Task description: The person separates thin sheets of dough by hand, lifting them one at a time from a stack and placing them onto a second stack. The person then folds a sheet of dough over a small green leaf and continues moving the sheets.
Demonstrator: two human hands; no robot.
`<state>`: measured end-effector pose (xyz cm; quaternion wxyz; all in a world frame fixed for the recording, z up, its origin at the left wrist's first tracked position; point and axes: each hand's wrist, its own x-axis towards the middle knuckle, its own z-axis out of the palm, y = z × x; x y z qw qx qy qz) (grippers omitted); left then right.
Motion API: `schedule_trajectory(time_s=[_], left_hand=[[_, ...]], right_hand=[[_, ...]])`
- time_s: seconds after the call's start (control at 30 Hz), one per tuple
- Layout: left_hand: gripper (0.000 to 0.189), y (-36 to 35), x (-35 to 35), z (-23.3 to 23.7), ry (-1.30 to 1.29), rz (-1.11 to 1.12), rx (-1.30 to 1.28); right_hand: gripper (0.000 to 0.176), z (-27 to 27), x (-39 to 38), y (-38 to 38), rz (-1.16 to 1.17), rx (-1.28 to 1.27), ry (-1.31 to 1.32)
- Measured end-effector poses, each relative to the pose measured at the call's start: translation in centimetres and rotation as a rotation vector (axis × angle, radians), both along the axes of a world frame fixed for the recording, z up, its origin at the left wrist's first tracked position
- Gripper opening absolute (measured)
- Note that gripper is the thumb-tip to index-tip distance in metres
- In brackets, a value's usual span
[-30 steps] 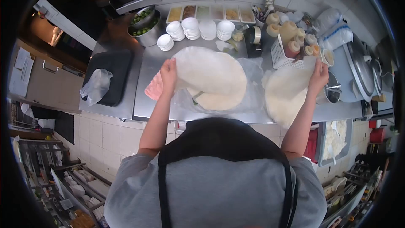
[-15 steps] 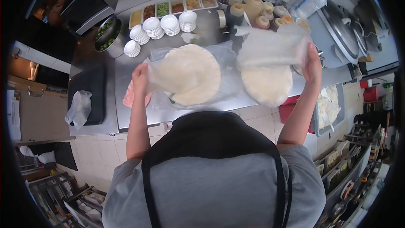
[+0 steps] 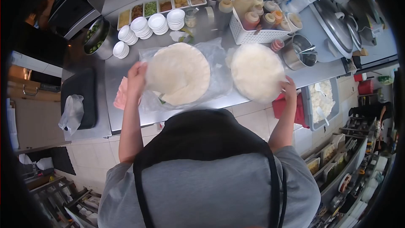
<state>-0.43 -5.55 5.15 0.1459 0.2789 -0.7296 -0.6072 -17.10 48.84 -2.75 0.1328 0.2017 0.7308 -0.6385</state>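
Two pale round sheets lie side by side on the counter. The left round rests on crumpled clear plastic. A thin whitish sheet, blurred, lies over its left part, and my left hand is closed on that sheet's left edge. The right round reaches the counter's front edge, with my right hand closed at its lower right rim, fingertips slightly blurred. A pink cloth sits beside my left wrist.
Stacked white dishes and a row of topping trays stand at the back. A white basket holds bottles, near a metal pot. A black tray is at left; a grey tub is low at right.
My right hand has moved down and slightly left, and the whitish sheet it held up now lies flat at the right round. My left hand still holds its sheet's edge. The view has shifted a little.
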Motion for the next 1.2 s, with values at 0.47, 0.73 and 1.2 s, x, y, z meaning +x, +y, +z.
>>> schedule_trajectory(time_s=[0.47,0.73,1.2], left_hand=[[0.017,1.0,-0.9,1.7,0.302,-0.057,0.386],[0.019,0.4,6.5,-9.8,-0.066,0.091,0.549],[0.023,4.6,3.1,-3.6,0.091,-0.133,0.670]], right_hand=[[0.029,3.2,-1.7,-15.0,0.384,0.560,0.653],[0.022,3.1,4.8,-28.0,0.846,0.215,0.721],[0.028,2.1,10.4,-35.9,0.966,-0.013,0.630]])
